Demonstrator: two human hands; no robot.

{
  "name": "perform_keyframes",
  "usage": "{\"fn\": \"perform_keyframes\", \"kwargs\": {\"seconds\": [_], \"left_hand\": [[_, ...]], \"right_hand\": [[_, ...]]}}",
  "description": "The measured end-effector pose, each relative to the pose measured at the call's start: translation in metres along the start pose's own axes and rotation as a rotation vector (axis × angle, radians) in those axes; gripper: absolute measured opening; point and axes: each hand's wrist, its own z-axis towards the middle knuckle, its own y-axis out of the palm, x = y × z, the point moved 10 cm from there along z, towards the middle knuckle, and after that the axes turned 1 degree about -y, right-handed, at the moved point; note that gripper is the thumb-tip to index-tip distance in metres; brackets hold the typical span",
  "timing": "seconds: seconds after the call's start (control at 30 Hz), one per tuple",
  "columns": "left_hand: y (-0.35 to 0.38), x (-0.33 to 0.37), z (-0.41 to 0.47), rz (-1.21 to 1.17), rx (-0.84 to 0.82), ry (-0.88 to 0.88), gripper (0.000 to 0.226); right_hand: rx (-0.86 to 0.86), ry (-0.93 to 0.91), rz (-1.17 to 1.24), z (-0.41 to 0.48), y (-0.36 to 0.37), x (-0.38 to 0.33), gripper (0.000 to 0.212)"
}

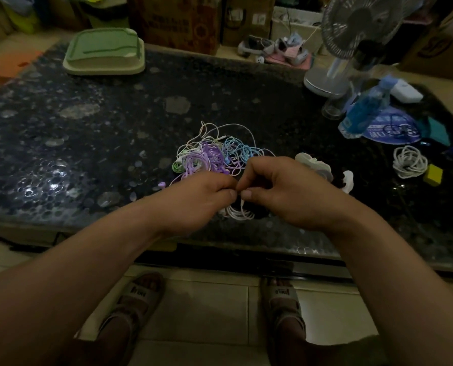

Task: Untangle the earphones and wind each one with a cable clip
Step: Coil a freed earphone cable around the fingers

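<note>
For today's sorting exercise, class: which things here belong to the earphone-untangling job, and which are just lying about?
Job: tangled earphones pile; white earphone cable, pinched by left hand and right hand.
Lying about: green lidded box; table fan; blue bottle; yellow block.

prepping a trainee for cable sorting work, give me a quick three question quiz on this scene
1. True or false: the earphone tangle lies on the table, beyond both hands.
2. What do the left hand and right hand pinch? A white cable B spoon C pencil
3. Fill in: the white coil lies to the hands' ___.
Key: 1 true; 2 A; 3 right.
</note>
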Motion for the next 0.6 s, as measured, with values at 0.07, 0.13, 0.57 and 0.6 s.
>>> {"fn": "perform_keyframes", "kwargs": {"seconds": [0.07, 0.13, 0.57, 0.6], "left_hand": [[0.000, 0.001, -0.001, -0.018, 0.008, 0.014, 0.021], [-0.002, 0.003, -0.002, -0.083, 0.037, 0.035, 0.022], [-0.007, 0.001, -0.002, -0.093, 0.082, 0.000, 0.022], [-0.007, 0.002, -0.003, -0.081, 0.070, -0.003, 0.021]], "right_hand": [[0.001, 0.000, -0.012, 0.001, 0.001, -0.001, 0.009], [0.021, -0.009, -0.034, 0.003, -0.001, -0.002, 0.008], [0.160, 0.126, 0.209, 0.000, -0.012, 0.013, 0.004], [0.196, 0.141, 0.252, -0.001, -0.016, 0.016, 0.003]]}}
